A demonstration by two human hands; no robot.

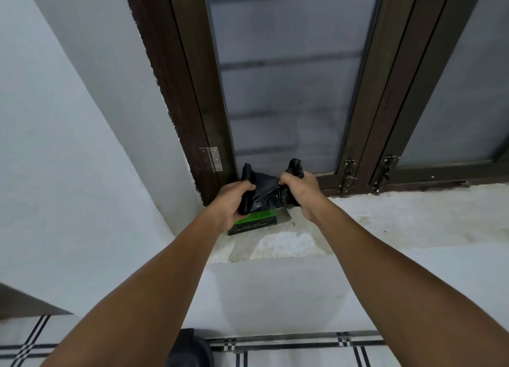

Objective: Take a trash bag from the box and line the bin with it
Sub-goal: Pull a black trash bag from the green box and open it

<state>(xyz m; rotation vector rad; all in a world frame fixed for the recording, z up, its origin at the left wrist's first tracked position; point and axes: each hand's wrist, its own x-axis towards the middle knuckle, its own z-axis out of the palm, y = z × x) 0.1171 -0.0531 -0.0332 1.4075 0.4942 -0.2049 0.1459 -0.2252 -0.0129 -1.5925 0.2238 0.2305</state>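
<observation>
A crumpled black trash bag (264, 190) hangs between both hands above the window sill. My left hand (231, 204) grips its left side and my right hand (300, 193) grips its right side, with bag ends sticking up past each fist. Directly under the bag lies a flat green and black box (254, 223) on the sill, partly hidden by my left hand. A dark rounded object (190, 350), perhaps the bin, shows at the bottom edge between my forearms; most of it is out of frame.
The stone window sill (385, 218) runs to the right under a brown-framed window (289, 77) with latches (348, 176). A white wall (68, 146) closes in on the left. Below is a white tiled floor with black lines (303, 347).
</observation>
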